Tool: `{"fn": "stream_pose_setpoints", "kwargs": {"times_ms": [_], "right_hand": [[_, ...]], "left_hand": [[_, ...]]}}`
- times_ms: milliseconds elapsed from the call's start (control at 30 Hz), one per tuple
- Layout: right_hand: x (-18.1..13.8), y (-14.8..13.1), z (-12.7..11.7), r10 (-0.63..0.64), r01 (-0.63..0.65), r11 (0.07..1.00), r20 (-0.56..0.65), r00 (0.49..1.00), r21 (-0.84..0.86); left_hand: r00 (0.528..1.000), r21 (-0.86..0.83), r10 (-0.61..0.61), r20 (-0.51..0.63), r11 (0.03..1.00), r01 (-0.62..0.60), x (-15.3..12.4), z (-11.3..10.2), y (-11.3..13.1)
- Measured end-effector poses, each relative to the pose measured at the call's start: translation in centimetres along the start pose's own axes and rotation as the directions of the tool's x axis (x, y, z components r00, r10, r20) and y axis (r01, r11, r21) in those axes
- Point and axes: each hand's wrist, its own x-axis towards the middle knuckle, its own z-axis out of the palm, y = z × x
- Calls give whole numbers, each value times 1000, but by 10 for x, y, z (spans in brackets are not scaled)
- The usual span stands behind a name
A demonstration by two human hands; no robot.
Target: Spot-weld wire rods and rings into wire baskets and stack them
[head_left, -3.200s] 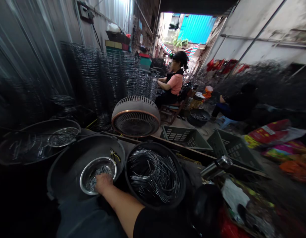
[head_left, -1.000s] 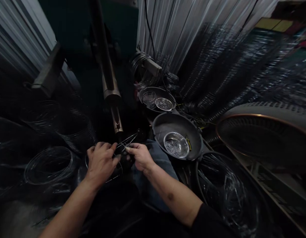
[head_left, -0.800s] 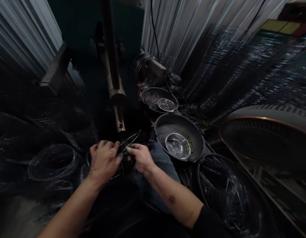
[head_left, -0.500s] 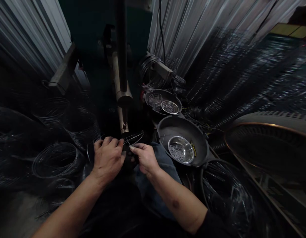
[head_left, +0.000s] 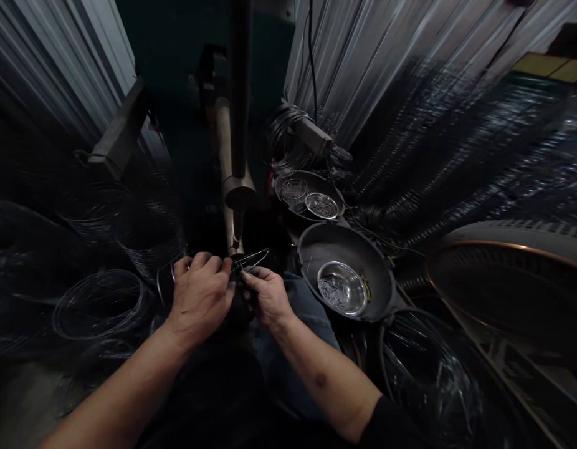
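My left hand (head_left: 200,299) and my right hand (head_left: 265,294) meet just below the tip of a vertical machine rod (head_left: 235,224). Both are closed in a pinch on thin bent metal wires (head_left: 253,259) that fan out to the right between them. A wire ring (head_left: 164,284) shows under my left hand's fingers. To the right, a small steel bowl (head_left: 342,295) with small metal pieces sits inside a dark round basin (head_left: 311,249).
A second basin (head_left: 281,184) with a steel dish lies farther back. A black tub (head_left: 386,349) of curved wires is at the lower right. A fan grille (head_left: 508,274) is at right, stacked wire rings (head_left: 99,302) at left, corrugated metal walls behind.
My right hand left the steel bowl and joined my left hand at the machine rod. Over the last second both hands stayed on the wires, nudging slightly toward the rod tip.
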Motion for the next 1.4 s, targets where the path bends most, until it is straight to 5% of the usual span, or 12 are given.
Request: {"fn": "stream_pose_setpoints", "kwargs": {"times_ms": [800, 1400], "right_hand": [[27, -21, 20, -86, 86, 996, -2, 996, 4], [19, -19, 16, -45, 45, 999, 15, 999, -3]], "left_hand": [[995, -20, -15, 101, 1000, 17, 42, -15, -16], [982, -61, -44, 185, 997, 56, 53, -16, -22]]}}
